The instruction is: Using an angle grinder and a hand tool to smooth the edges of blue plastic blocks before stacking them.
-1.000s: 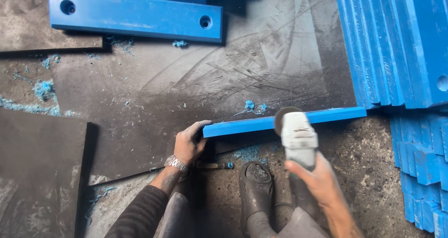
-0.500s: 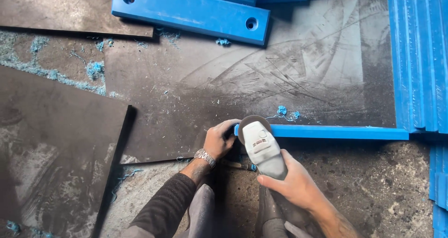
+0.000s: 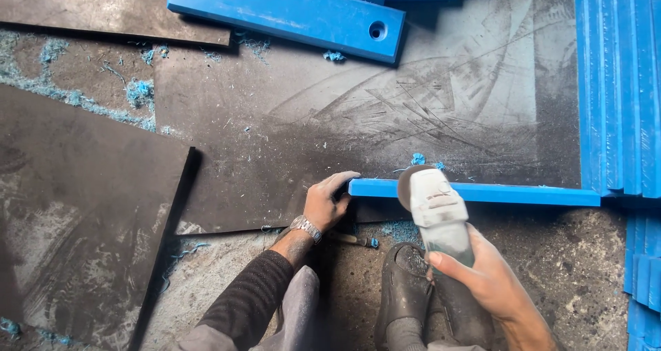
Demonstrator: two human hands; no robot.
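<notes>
A long blue plastic bar [image 3: 509,194] stands on its edge across a dark scratched sheet [image 3: 385,124] on the floor. My left hand [image 3: 328,201] grips the bar's left end; a metal watch sits on that wrist. My right hand [image 3: 485,276] holds a white and grey angle grinder [image 3: 435,206] by its body, with the disc end resting against the bar's top edge near its left part. A dark boot [image 3: 406,289] shows just below the grinder.
A thick blue slab with round holes [image 3: 289,13] lies at the top. Several blue bars stand stacked on edge along the right side [image 3: 620,89]. Another dark sheet [image 3: 76,206] overlaps at the left. Blue shavings [image 3: 138,93] litter the floor.
The grinder has slid along the bar's top edge toward its left end and back a little to the right. My left hand has kept its grip on the bar's left end.
</notes>
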